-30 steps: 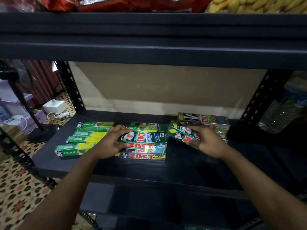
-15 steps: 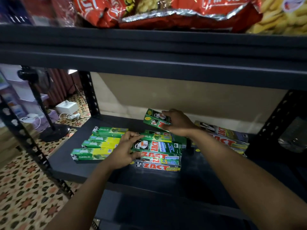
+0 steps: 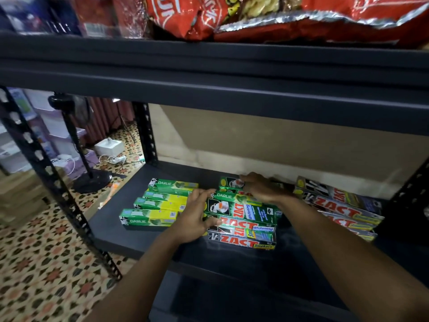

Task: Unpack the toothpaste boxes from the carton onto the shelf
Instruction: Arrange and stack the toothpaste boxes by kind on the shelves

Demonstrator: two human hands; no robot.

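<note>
Toothpaste boxes lie flat on the dark shelf (image 3: 130,231). A row of green-yellow Darlie boxes (image 3: 148,218) is at the left. A pile of green Zact boxes (image 3: 250,213) is in the middle. My left hand (image 3: 193,217) rests with straight fingers against the left end of that pile. My right hand (image 3: 260,187) holds a green Zact box (image 3: 229,183) down at the back of the pile, near the wall. The carton is out of view.
More Zact boxes (image 3: 336,203) are stacked at the shelf's right. The shelf above (image 3: 209,73) carries red snack bags (image 3: 255,17). A black upright post (image 3: 53,182) stands at the left; a fan stand (image 3: 92,180) is on the patterned floor beyond.
My right hand carried the green Zact box from the right side up and back, then lowered it onto the rear of the middle pile. My left hand stayed against the pile.
</note>
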